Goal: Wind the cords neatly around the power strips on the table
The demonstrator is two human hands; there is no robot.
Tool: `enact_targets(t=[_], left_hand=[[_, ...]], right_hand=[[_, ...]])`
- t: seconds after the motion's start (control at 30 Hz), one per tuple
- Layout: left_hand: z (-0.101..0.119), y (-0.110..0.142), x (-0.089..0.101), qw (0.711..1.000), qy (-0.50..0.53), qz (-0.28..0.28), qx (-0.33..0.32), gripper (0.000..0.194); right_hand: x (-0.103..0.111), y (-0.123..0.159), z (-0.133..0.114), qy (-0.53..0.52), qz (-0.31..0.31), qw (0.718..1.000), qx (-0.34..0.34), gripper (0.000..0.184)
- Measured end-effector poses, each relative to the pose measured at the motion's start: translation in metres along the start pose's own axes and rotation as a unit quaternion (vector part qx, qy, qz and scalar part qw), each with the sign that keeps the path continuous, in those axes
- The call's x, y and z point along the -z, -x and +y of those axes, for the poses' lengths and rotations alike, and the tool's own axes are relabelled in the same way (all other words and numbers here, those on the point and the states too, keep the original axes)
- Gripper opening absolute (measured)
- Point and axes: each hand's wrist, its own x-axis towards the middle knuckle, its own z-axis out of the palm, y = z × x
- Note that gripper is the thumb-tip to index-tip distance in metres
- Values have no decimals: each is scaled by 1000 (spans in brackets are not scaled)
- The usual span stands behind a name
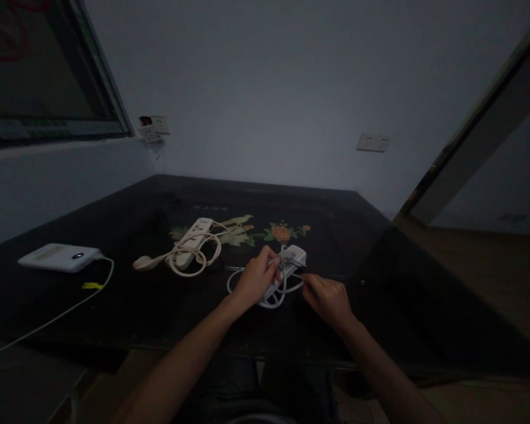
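Observation:
A white power strip lies on the dark table in front of me, with its white cord looped around and over it. My left hand is closed over the strip's left side, its fingers pinching the cord near the top. On the right, my right hand is closed too, thumb and finger pinching a loop of the same cord just beside the strip. Part of the strip is hidden behind the left hand and the cord coils.
Left of my hands lies a second, cream power strip with its cord coiled over it and its plug pointing left. Farther left, a white power bank has a cable running off the table. Wall sockets are behind.

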Motion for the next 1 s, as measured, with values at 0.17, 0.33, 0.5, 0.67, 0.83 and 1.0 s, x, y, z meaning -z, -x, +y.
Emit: enact_targets(t=[0.17,0.33,0.5,0.67,0.83,1.0], left_hand=[[9,7,17,969,244,5,49,34],[18,36,30,951,297,-6,86,43],[10,69,33,954,279,90,72,36],[5,94,27,961,223,140,84,30],[4,99,26,959,203,179,86,31],[0,96,27,951,217,199,91,34]], right_hand=[[2,-2,0,-33,-47,998,-41,18],[6,-4,0,-60,-63,994,-64,18],[6,-5,0,-68,-79,991,-81,17],[6,-6,0,-67,-90,990,-86,17],[6,-7,0,-72,-90,989,-93,18],[5,-7,-1,-79,-87,988,-98,18]])
